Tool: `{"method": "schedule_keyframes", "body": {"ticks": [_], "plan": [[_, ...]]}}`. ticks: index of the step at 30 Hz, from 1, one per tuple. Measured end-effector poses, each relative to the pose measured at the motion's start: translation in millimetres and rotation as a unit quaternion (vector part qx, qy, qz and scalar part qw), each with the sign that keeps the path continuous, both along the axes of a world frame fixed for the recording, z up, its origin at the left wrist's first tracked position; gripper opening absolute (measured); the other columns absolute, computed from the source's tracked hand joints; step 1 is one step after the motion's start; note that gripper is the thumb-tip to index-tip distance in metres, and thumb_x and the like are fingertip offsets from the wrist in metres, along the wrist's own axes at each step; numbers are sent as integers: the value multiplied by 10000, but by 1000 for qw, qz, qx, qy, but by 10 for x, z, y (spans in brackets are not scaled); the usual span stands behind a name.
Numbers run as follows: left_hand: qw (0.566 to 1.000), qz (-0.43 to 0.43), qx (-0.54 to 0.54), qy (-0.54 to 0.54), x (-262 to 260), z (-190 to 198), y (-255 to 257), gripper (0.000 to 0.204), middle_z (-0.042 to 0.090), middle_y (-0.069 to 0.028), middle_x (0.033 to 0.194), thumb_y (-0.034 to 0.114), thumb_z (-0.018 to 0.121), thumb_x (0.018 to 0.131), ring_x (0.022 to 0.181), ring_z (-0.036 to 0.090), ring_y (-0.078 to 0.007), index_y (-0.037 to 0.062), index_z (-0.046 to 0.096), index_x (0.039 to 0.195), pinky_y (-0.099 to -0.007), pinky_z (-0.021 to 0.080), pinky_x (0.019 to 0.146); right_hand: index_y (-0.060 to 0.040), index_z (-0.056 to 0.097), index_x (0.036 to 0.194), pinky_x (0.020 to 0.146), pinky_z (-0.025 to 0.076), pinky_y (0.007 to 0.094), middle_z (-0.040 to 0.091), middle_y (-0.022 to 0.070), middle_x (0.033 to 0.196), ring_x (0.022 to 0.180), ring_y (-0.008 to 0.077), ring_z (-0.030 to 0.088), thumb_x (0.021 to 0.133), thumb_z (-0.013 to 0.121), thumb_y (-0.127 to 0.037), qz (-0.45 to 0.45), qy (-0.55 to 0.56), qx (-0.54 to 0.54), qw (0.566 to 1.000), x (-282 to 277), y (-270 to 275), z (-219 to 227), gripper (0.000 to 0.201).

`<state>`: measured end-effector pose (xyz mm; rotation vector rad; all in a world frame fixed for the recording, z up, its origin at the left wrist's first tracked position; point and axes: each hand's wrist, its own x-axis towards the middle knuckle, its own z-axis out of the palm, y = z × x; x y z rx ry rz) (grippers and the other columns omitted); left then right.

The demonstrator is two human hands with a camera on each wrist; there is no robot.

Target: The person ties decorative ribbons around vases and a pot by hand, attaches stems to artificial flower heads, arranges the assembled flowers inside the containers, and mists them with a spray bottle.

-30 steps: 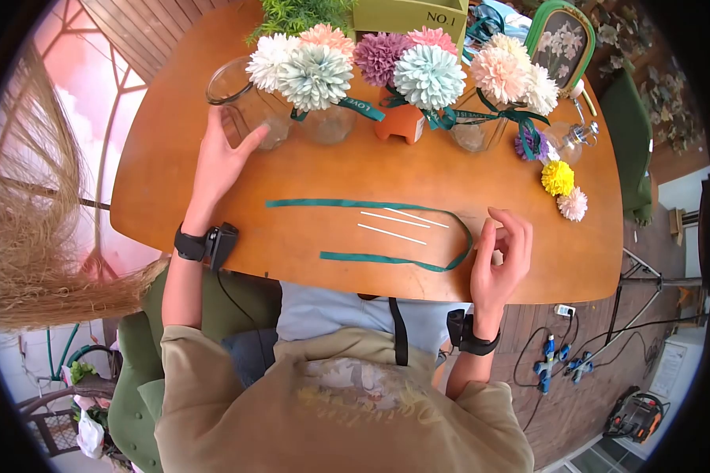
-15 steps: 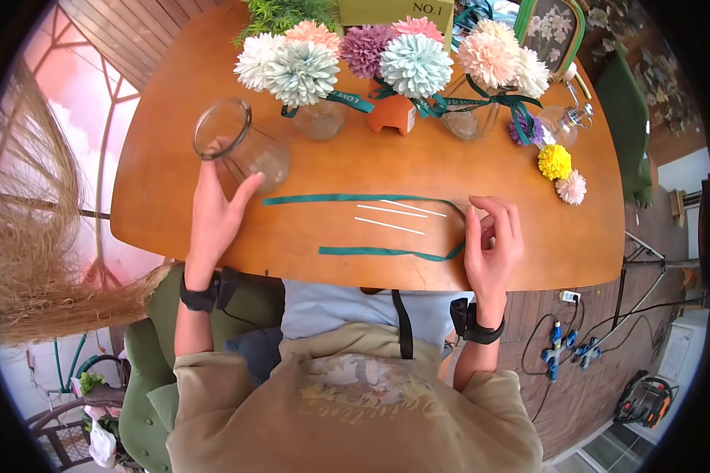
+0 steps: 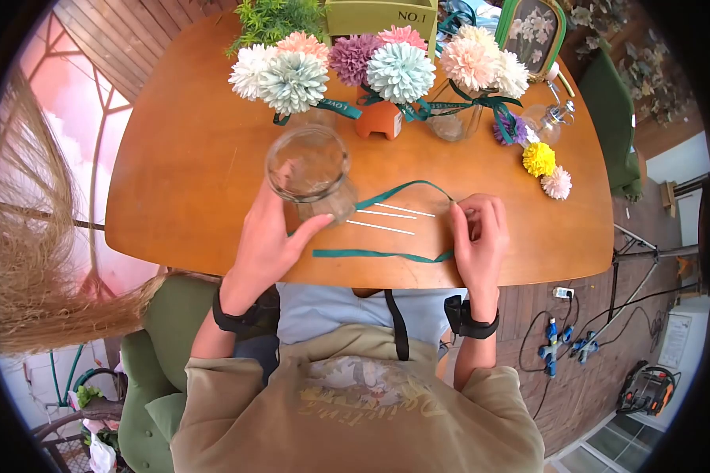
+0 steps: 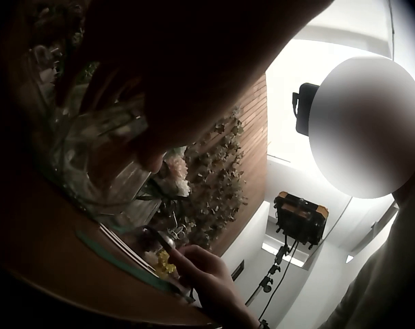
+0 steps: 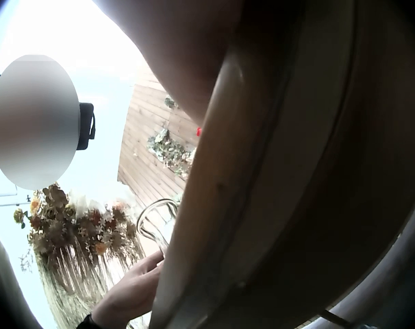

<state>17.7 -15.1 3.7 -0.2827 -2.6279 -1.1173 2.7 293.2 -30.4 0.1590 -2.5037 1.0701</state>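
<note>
A clear glass vase is gripped by my left hand, thumb and fingers around its sides, its wide mouth tilted toward the head camera. The vase stands over the left part of a dark green ribbon. At the ribbon's right bend, my right hand pinches it between thumb and fingers, with the upper strand bowed. Three thin white sticks lie between the two strands. In the left wrist view, my right hand is by the ribbon; the right wrist view has my left hand at the vase.
Flower bunches with green bows stand in glass holders along the back of the wooden table, around an orange stand. A yellow flower lies at right, near a small glass bottle. A green box is behind.
My left hand has brought the vase from the back left toward the front centre, tilting it on the way. The right hand has shifted slightly left and taken hold of the ribbon, whose upper strand has shifted.
</note>
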Motion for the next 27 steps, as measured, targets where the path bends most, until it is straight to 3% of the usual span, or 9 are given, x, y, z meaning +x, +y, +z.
{"method": "schedule_keyframes", "body": {"ticks": [3,5,15,18,21,23,24,25,27], "plan": [[1000,-15,2,-5,-24,-5,115,814,572,-223,1433,241,868,852,1327,576,-351,-25,430,1484,-419,463,1097,-10,621,965,696,498,302,638,84,922,759,182,629,925,713,30,21,129,-44,990,11,52,66,107],[999,-39,8,-26,-33,61,202,813,571,-229,1429,233,865,855,1321,577,-365,-26,425,1488,-426,469,1092,6,610,1015,779,500,277,665,93,954,815,153,638,969,671,32,27,88,-273,958,82,64,115,81],[998,-52,3,44,8,24,221,827,542,-226,1436,200,870,836,1338,545,-378,-34,422,1491,-439,471,1093,0,554,1070,581,484,222,667,94,821,652,106,625,1028,604,-9,135,109,-345,923,-31,-139,844,66],[992,-34,40,119,127,76,114,763,559,-227,1383,255,840,864,1286,542,-399,-42,462,1456,-465,504,997,8,560,1060,524,460,244,664,122,811,589,109,581,981,613,46,236,99,-385,887,28,-229,1135,102],[976,-18,83,202,269,348,44,614,608,-198,1325,252,820,885,1180,589,-369,-37,576,1369,-453,503,964,15,631,1007,504,446,266,692,120,817,588,133,603,906,720,52,336,116,-311,881,56,-379,1337,139],[959,-119,72,247,310,600,79,441,663,-173,1232,239,802,905,1080,615,-345,-20,676,1240,-426,514,899,11,702,940,515,450,286,719,100,813,613,163,638,830,819,19,421,120,-225,870,8,-555,1471,160],[951,-160,124,234,271,696,161,269,705,-134,1111,186,748,948,968,643,-299,-2,707,1137,-390,522,831,-2,736,913,527,459,282,726,79,797,638,173,656,807,866,-32,414,83,-180,889,54,-625,1537,171],[951,-158,126,236,249,741,145,269,705,-134,1111,186,748,948,968,643,-299,-2,707,1137,-390,522,831,-11,736,916,516,446,268,720,67,794,618,164,637,827,848,-38,414,86,-168,890,45,-732,1563,145],[919,-344,174,82,204,788,122,156,706,-107,1034,149,676,997,875,640,-270,9,687,1064,-361,512,776,-27,743,925,518,450,260,720,58,797,625,146,640,865,810,-41,365,116,-84,920,-42,-822,1554,91]]}}
